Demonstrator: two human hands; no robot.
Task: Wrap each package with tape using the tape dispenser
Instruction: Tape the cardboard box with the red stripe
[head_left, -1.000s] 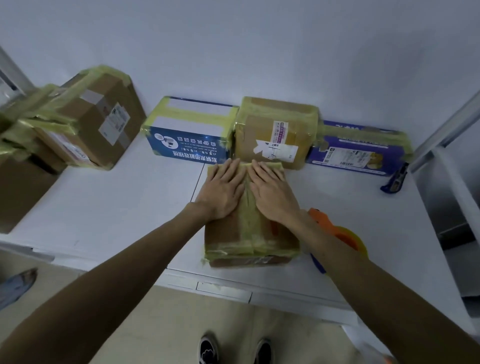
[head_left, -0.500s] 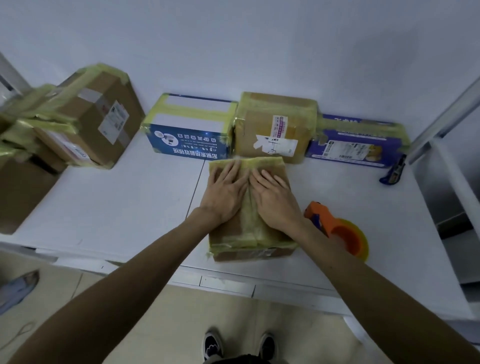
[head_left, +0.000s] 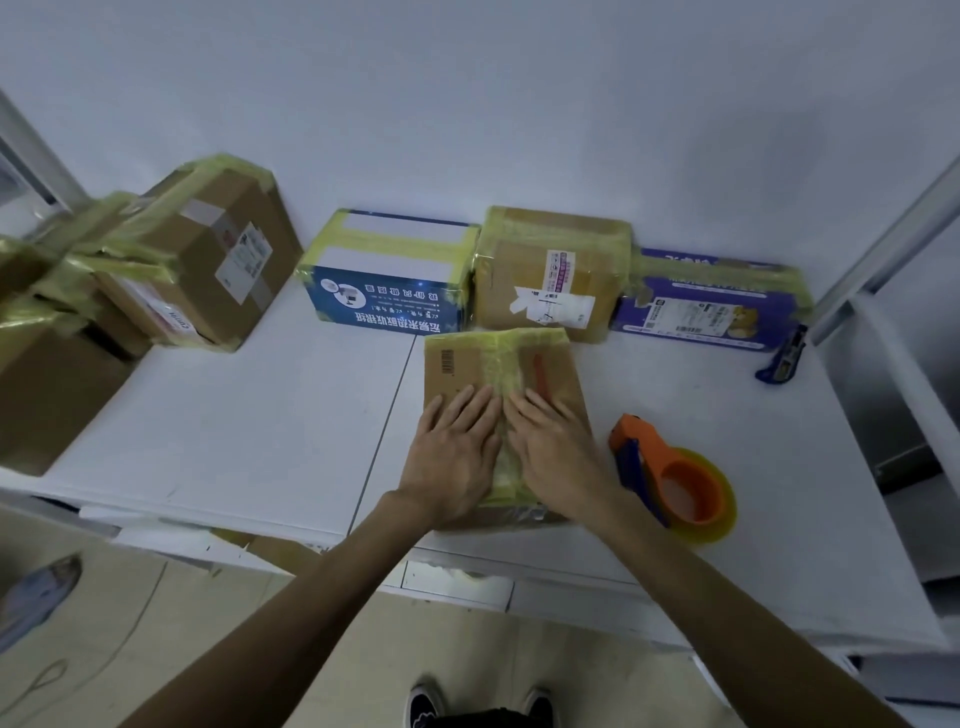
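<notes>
A flat brown cardboard package (head_left: 558, 366) lies on the white table (head_left: 249, 441) in front of me, with a strip of yellowish tape down its middle. My left hand (head_left: 457, 457) and my right hand (head_left: 558, 452) rest flat on its near half, one on each side of the tape strip, fingers spread. An orange and blue tape dispenser (head_left: 672, 475) with a yellow tape roll lies on the table just right of the package, touched by neither hand.
Taped boxes line the back wall: a blue and white box (head_left: 389, 280), a brown box (head_left: 550, 273) and a purple box (head_left: 711, 301). More taped brown boxes (head_left: 208, 254) are stacked at left. A small blue cutter (head_left: 782, 358) lies at far right.
Both hands have slid along the tape strip from the far end of the package toward me, uncovering its far half. The dispenser has not moved.
</notes>
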